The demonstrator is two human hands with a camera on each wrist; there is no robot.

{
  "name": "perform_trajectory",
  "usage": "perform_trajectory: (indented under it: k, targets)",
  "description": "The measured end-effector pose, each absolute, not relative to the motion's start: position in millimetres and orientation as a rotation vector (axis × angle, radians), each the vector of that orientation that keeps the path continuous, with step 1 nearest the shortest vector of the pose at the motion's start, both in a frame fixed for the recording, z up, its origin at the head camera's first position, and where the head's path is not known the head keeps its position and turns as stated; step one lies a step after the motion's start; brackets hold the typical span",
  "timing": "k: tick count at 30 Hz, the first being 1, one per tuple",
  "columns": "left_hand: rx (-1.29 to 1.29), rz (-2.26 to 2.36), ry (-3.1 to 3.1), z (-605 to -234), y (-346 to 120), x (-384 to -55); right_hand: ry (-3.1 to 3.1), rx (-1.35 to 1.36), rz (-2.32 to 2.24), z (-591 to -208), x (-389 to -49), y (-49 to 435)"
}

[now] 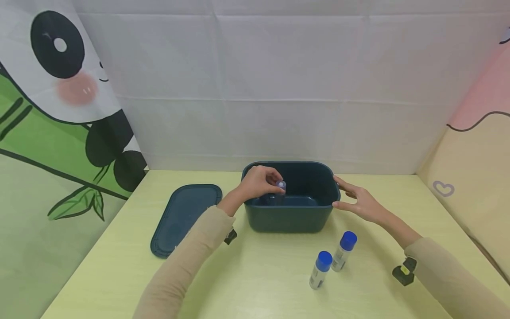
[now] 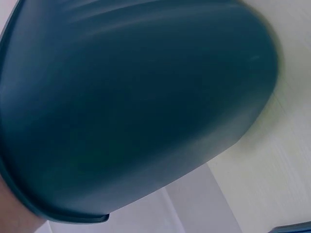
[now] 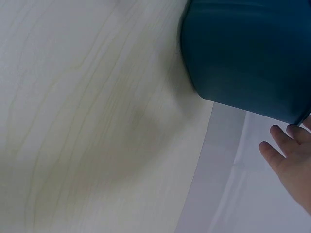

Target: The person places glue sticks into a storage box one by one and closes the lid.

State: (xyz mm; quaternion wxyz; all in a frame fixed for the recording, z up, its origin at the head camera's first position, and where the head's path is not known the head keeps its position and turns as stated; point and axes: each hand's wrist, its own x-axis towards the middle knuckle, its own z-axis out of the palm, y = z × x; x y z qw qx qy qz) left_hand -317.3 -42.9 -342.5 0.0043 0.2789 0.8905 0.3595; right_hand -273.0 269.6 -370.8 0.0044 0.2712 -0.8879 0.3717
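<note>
A deep, dark teal plastic bin (image 1: 287,220) stands on the table, its inside facing up. Over its left part, my left hand (image 1: 260,181) pinches a small bottle with a pale purplish top (image 1: 281,184); the bottle's lower part is hard to make out against the dark inside. In the left wrist view the bin's outer wall (image 2: 141,97) hides the fingers. My right hand (image 1: 364,203) rests its fingertips and thumb against the bin's right end, fingers spread and nearly straight. The right wrist view shows the fingers (image 3: 284,145) beside the rim.
Two white bottles with blue caps, one nearer (image 1: 318,275) and one farther (image 1: 341,257), stand on the table in front of the bin, to the right. A flat dark blue lid (image 1: 191,210) lies left of the bin. Behind the table hangs a pale cloth wall (image 1: 287,88).
</note>
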Motion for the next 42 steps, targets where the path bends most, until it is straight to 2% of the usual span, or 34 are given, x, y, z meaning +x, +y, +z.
perform_trajectory:
  k: [42]
  targets:
    - [0.878, 0.926, 2.816, -346.3, -39.1, -317.2, -2.771, 0.849, 1.180, -372.2, -274.6, 271.6]
